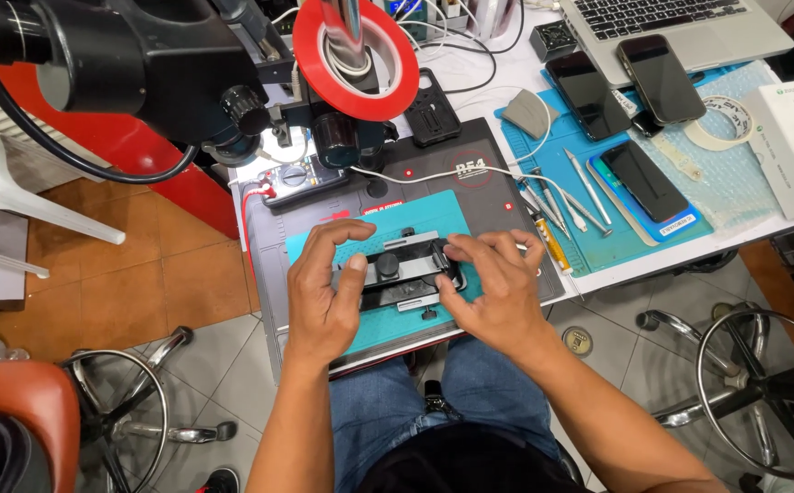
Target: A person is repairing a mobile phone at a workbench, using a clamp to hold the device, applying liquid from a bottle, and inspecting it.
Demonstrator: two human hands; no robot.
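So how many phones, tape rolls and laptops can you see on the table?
Phones lying loose: 3, one and another by the laptop, one on the blue mat
Phone in the clamp under both hands: 1
Tape rolls: 2, red and pale
Laptops: 1
Total: 7

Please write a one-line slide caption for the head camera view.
Both hands, left hand and right hand, grip a phone clamped in a metal holder on a teal mat beneath a microscope.
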